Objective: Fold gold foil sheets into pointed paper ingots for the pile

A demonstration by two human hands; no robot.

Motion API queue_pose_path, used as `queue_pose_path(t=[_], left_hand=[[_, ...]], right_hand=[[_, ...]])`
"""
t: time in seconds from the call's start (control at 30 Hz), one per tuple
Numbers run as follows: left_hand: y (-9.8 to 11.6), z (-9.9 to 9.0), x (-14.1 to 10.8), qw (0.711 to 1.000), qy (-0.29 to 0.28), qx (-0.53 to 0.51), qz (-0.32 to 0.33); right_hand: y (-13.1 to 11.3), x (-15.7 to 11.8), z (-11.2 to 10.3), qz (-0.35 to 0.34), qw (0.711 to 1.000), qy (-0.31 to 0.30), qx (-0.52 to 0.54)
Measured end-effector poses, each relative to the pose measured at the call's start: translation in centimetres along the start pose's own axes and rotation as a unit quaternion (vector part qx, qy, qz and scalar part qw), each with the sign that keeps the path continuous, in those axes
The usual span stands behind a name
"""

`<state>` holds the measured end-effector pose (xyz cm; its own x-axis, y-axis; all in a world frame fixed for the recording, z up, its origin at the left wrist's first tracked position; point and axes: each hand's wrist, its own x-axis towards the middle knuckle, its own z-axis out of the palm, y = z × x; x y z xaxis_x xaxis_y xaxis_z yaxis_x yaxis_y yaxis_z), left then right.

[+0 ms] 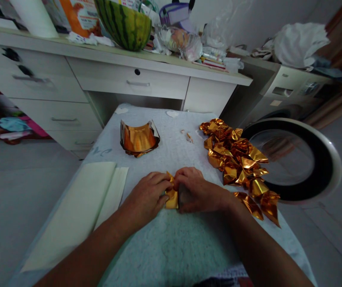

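Observation:
Between my two hands, on the cloth-covered table (165,235), lies a small piece of gold foil paper (172,199). My left hand (151,191) has its fingers bent onto the foil's left edge. From the other side my right hand (196,189) pinches the foil's upper right part, its fingers curled and partly hiding it. A curved stack of gold foil sheets (139,137) stands behind my left hand. Several folded, shiny gold foil pieces (236,155) are heaped to the right of my right hand.
Pale paper sheets (72,207) lie along the table's left side. Small scraps (189,138) sit near the back. Beyond stands a white drawer desk (108,79) bearing a cut watermelon (126,26). A washing machine's open door (293,159) juts in at the right.

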<state>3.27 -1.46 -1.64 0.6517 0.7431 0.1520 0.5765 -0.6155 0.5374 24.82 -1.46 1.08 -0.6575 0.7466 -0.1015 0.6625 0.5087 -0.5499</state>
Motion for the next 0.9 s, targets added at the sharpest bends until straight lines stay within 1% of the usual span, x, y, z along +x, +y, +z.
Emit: queue_pose_path(t=[0.1,0.2,0.4,0.57,0.73,0.9], left_hand=[[0.12,0.04,0.15,1.0,-0.014,-0.015,0.015],[0.22,0.02,0.16,0.999,-0.016,-0.026,0.024],[0.6,-0.57,-0.19,0.999,-0.014,-0.044,0.018],[0.93,-0.94,-0.27,0.998,-0.02,-0.048,0.02],[0.78,-0.55,-0.33,0.999,-0.005,-0.044,0.022],[0.69,-0.48,-0.43,0.998,-0.003,-0.052,0.034]], right_hand=[[-0.3,0.06,0.02,0.006,1.0,0.002,-0.001],[-0.29,0.04,0.12,0.002,1.0,0.014,-0.003],[0.06,-0.22,0.16,-0.016,0.999,0.038,0.001],[0.02,-0.24,-0.22,-0.021,0.999,0.034,0.018],[-0.05,-0.16,-0.37,-0.013,0.999,0.046,0.022],[0.01,-0.01,-0.17,-0.019,0.999,0.031,0.031]])
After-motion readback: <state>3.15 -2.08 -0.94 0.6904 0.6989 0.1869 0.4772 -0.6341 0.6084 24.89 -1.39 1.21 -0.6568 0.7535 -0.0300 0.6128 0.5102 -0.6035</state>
